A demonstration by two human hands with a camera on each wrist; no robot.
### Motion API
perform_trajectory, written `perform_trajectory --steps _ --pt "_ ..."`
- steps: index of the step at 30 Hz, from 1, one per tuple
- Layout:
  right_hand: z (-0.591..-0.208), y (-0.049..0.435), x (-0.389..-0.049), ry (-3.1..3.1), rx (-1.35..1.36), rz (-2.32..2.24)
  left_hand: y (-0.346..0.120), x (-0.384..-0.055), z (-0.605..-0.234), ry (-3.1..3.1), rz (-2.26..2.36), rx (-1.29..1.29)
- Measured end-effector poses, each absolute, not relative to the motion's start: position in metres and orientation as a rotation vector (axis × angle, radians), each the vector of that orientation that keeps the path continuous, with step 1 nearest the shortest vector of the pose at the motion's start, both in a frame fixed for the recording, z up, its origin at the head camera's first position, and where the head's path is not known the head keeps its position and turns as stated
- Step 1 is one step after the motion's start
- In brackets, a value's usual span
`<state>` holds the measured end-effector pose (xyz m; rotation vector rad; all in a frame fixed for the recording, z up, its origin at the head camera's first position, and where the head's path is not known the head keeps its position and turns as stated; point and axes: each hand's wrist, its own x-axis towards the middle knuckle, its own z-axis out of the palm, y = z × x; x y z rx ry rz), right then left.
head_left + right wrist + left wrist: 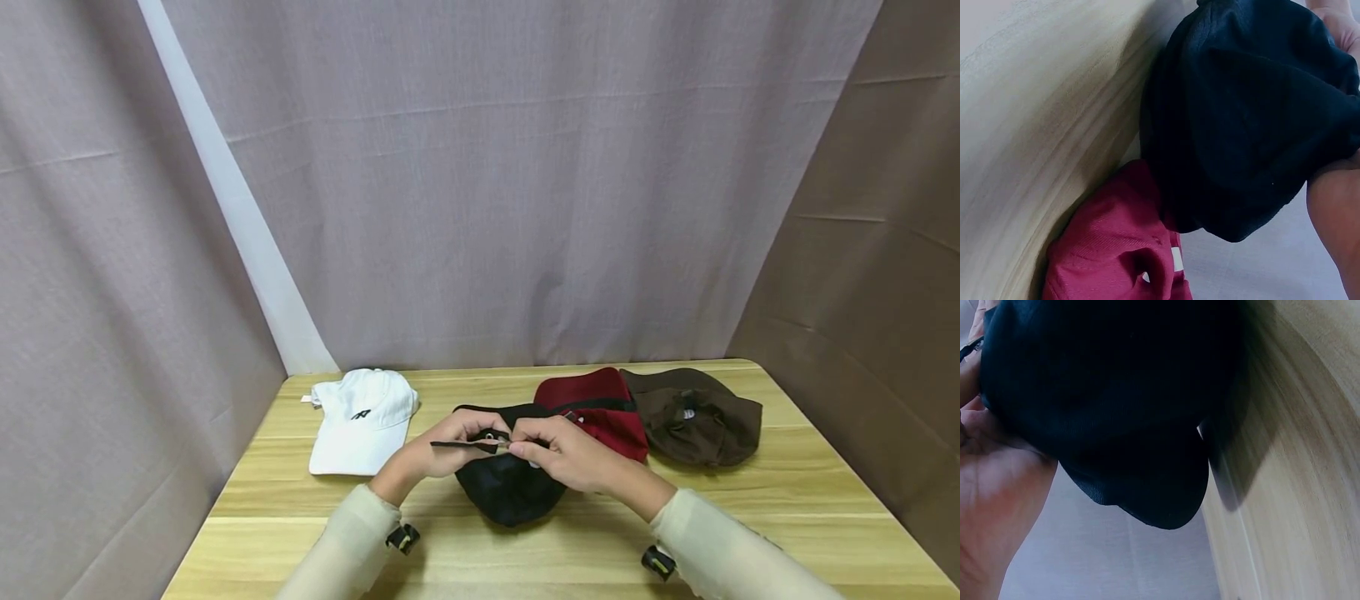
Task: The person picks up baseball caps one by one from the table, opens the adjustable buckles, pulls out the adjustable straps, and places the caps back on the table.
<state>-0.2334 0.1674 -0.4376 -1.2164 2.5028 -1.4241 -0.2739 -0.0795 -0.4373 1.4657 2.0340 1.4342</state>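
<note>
Both hands hold a black cap (510,492) over the front middle of the table. Its dark strap (465,446) sticks out leftward across the left hand (442,433). Fingers of that hand pinch the strap beside a small light-coloured buckle (503,445). From the other side, the right hand (566,457) pinches at the buckle with thumb and forefinger, close to the left fingertips. In the left wrist view the crown (1104,394) hangs beside the palm, close over the wood. The right wrist view shows the crown's rounded side (1235,137), which hides most of the fingers.
A white cap (367,425) with a dark logo lies at the left. Just behind the black cap at right is a red cap (592,408), against a brown cap (697,421) lying upturned. Grey curtains (510,208) stand behind the wooden table (262,508).
</note>
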Motion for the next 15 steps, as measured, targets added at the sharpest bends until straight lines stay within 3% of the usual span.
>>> perform_trajectory --steps 15 --pt "-0.4388 0.1683 -0.2343 2.447 -1.155 -1.464 -0.0801 -0.2731 -0.4374 2.004 1.466 1.418"
